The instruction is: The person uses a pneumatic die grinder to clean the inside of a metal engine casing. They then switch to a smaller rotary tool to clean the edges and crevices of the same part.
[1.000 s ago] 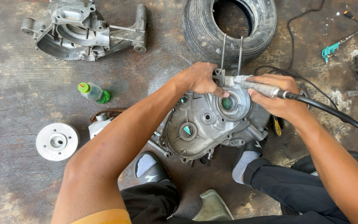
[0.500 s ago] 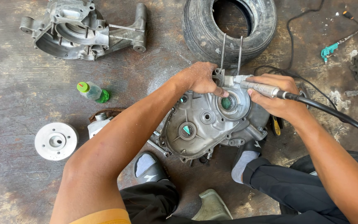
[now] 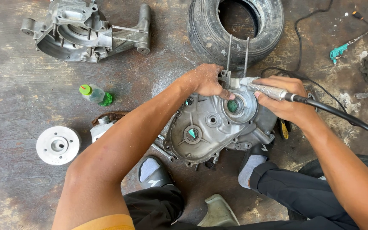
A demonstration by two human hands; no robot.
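Hardly anything has shifted over the last second: both hands sit where they were, the engine case (image 3: 218,127) has not turned, and only the view has drifted a touch. That steadiness suggests the work on one spot of the case goes on without a break.

The left hand (image 3: 207,81) is curled over the upper edge of the engine case, fingers closed against the metal beside the round opening with the green plug (image 3: 233,105). The right hand (image 3: 284,100) is wrapped shut around a slim rotary tool handpiece (image 3: 267,90). Its long axis runs nearly level, slightly downward to the right, with the working tip pointing left toward the left hand and the thick black cable (image 3: 341,117) trailing off to the right.

The engine case lies on the floor between the person's feet, just below the worn tyre (image 3: 205,30). Left of the case lie a small green-capped bottle (image 3: 95,93) and a pale round disc (image 3: 58,145).
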